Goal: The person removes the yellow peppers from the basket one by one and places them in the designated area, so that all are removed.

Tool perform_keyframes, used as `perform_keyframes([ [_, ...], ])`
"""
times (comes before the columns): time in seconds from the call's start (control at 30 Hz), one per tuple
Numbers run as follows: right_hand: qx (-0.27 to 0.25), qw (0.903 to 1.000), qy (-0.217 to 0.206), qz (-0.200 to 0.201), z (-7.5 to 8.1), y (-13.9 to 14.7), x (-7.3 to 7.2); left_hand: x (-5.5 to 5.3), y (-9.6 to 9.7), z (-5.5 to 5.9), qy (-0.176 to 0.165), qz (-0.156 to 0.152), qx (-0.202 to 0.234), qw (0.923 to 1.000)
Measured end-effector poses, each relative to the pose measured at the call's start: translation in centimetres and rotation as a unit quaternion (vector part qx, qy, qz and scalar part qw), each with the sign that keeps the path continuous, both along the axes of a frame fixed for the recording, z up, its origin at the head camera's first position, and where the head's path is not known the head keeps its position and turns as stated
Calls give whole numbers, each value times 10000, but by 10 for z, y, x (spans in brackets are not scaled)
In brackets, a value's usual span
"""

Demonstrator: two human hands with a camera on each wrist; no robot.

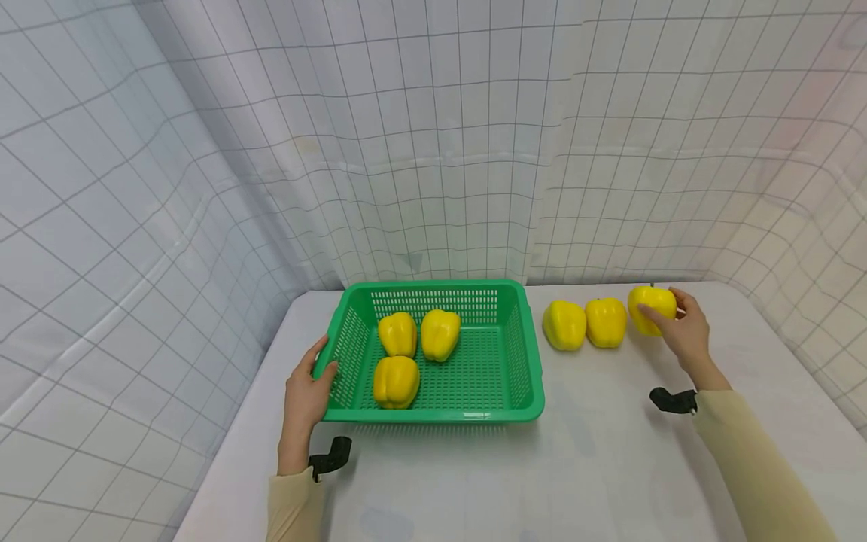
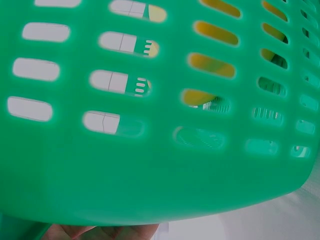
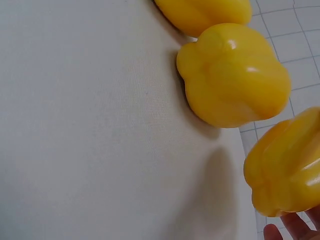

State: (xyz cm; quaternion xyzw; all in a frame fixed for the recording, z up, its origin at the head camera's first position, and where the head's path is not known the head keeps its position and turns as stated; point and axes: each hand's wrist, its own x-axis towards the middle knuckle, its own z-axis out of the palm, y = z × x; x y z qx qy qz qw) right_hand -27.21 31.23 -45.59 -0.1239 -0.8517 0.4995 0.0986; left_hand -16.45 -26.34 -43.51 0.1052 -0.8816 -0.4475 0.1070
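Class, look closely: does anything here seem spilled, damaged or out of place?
Nothing stands out. Three yellow peppers lie in the green basket, two peppers rest on the table, and the right hand holds a sixth pepper. No spill or damage shows.

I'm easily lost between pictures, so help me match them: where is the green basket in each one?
Head: the green basket stands in the lower middle, the left hand gripping its left rim.
Left wrist: its slotted wall fills most of the picture.
Right wrist: not in it; yellow peppers show instead.
Shared landmark: the gridded white curtain, through the slots in left wrist, at the right in right wrist.
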Motion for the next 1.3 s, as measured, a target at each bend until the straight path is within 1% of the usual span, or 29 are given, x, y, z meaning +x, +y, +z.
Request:
perform_keyframes([
  [0.17,-50,9999,-118,60,-2,1,-2,0,0,0,-2,-1,8,10000],
  [0.47,-175,9994,-272,159,-12,6,-8,-2,0,0,16,9,4,10000],
  [0.6,-242,9986,-400,252,-15,6,-8,-1,0,0,31,4,9,10000],
  [0.77,-322,9980,-474,256,-18,6,-8,-1,0,0,39,-6,25,10000],
  [1.03,-240,9976,-560,316,-20,6,-10,-1,-1,1,11,-6,36,10000],
  [1.3,-148,9970,-689,312,-24,6,-12,-1,0,-2,62,-11,48,10000],
])
